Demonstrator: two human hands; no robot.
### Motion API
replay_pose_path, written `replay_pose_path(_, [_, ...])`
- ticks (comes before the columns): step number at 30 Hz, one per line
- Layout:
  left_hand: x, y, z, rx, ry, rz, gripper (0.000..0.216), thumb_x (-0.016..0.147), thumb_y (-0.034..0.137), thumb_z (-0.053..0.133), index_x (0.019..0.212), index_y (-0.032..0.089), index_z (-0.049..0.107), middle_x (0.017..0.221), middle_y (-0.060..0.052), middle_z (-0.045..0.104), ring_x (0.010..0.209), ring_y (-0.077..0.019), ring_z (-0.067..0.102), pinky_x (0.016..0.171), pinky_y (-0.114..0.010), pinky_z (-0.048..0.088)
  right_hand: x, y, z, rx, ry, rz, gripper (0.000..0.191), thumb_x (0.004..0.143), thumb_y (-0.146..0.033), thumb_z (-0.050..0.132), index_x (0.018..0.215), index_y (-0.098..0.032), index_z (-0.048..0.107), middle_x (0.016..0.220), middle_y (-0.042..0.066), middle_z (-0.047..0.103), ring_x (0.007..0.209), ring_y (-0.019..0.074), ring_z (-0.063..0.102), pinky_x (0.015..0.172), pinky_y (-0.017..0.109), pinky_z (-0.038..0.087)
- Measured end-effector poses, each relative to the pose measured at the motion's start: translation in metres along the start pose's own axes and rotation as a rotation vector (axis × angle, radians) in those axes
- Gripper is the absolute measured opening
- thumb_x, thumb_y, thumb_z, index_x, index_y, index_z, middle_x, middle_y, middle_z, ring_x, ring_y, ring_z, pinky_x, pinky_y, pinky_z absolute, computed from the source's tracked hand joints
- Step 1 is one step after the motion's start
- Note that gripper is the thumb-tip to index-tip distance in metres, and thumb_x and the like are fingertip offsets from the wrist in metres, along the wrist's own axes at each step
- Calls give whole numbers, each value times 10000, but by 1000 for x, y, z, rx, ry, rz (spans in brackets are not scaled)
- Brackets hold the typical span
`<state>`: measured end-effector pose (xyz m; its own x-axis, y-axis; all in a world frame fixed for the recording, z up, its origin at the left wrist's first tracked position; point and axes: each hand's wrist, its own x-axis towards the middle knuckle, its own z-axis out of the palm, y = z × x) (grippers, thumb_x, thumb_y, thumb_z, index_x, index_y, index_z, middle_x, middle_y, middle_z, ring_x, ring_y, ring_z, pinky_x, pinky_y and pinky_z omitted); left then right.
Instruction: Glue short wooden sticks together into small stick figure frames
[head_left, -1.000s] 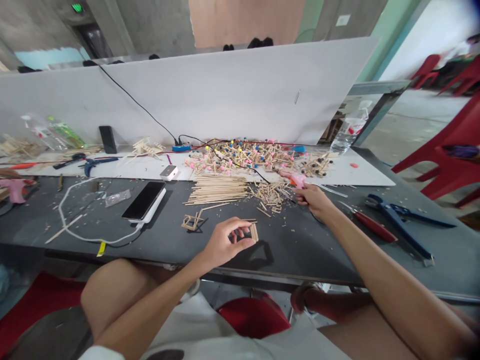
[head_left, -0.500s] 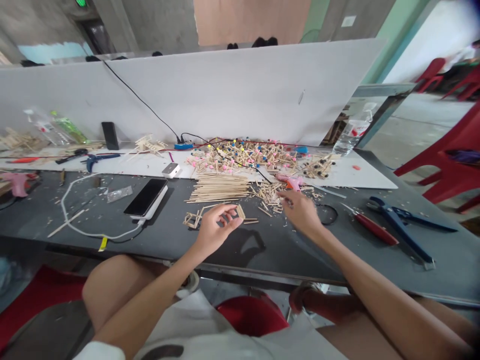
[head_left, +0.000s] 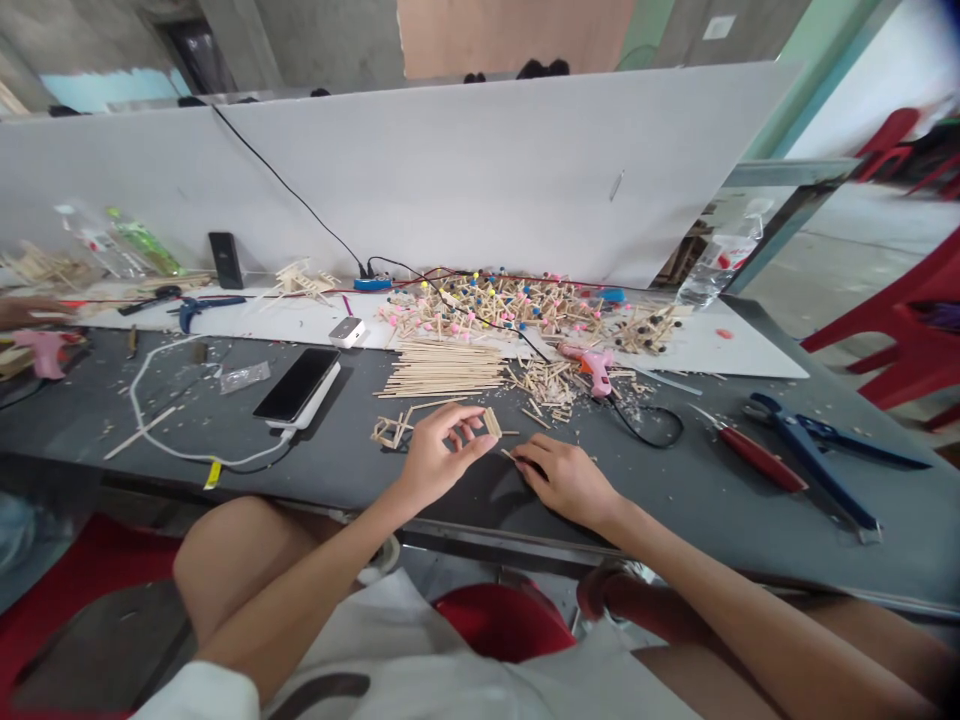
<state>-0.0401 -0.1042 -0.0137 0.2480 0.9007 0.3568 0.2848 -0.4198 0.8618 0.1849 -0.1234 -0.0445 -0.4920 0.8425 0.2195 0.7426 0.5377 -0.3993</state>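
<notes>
My left hand (head_left: pixel 439 458) is closed in a pinch on a small bundle of short wooden sticks (head_left: pixel 492 422), held just above the grey table (head_left: pixel 352 470). My right hand (head_left: pixel 564 480) rests on the table beside it, fingertips pressed on a loose short stick (head_left: pixel 509 455). A small glued stick frame (head_left: pixel 390 431) lies left of my left hand. Behind lie a bundle of long sticks (head_left: pixel 442 370), a heap of cut stick pieces (head_left: pixel 551 385) and a pink glue gun (head_left: pixel 592 366) with a black cord.
Finished stick figures with coloured beads (head_left: pixel 510 305) pile on a white board at the back. A phone on a power bank (head_left: pixel 298 387), blue cutters (head_left: pixel 814 455), a red-handled tool (head_left: pixel 750 455), a water bottle (head_left: pixel 712 265) and red chairs (head_left: pixel 900 330) are around. Another person's hand (head_left: pixel 19 312) shows far left.
My right hand left the pink glue gun at the back and came down to the table near my left hand. My left hand turned the stick bundle and shifted slightly left.
</notes>
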Motion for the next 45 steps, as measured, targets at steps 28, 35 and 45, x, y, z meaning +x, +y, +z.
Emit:
replay_pose_path(28, [1,0,5,-6,-49,27,360,821,407,721,1079,159,680,949,-79,661,742,-126,615,572,-202,492,25,18,-30,213,-347,-14,449,770,-290,722,1216,-280,677,776,-25,668,670,129,581,622,226,357])
replay_pose_path(35, [1,1,4,2,-54,47,369,823,426,715,1080,163,681,945,-84,665,743,-132,621,566,-205,501,19,14,-29,298,-266,23,355,786,-297,695,1127,-209,654,703,-31,630,593,114,526,581,228,367])
replay_pose_path(45, [-3,6,1,62,-146,180,342,832,356,711,1115,171,664,953,-69,655,756,-126,611,581,-210,500,-21,9,-53,656,41,156,465,822,-450,710,1169,-159,607,691,-21,555,582,99,447,536,221,383])
